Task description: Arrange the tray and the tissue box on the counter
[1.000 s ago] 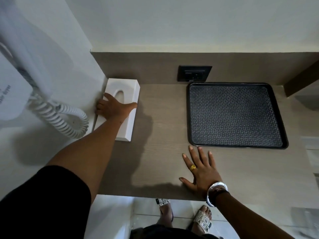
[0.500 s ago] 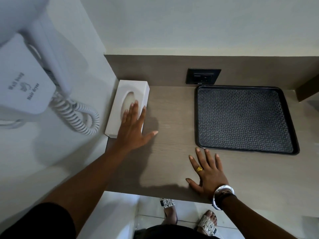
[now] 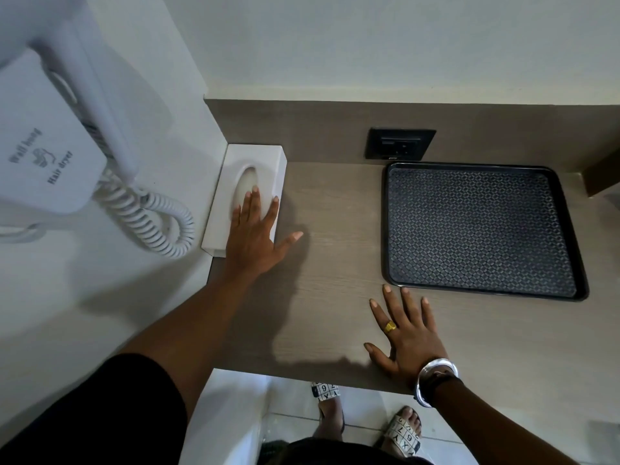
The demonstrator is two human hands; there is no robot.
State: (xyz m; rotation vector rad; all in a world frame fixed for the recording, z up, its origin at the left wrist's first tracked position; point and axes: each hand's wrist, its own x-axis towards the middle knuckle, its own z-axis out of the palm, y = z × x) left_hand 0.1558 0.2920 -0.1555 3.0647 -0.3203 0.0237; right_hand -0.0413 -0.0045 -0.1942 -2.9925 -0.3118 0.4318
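Here, seen from the head camera, the white tissue box [image 3: 246, 193] lies in the back left corner of the wooden counter [image 3: 335, 297], its long side against the left wall and its short end against the back panel. The left hand [image 3: 256, 234] lies flat on the near half of the box with fingers spread and thumb out over the counter; it grips nothing, and it hides the near end of the box's oval opening, so whether a tissue shows there cannot be told. The black tray [image 3: 483, 229] sits at the back right of the counter, well apart from the box, just below a dark wall socket [image 3: 401, 143]. The right hand [image 3: 407, 340] rests open, palm down on the counter, its fingertips just short of the tray's near rim, holding nothing. A wall hair dryer [image 3: 50, 146] with a coiled cord [image 3: 157, 223] hangs at left, cut off by the frame edge. Sandalled feet show below the counter edge.
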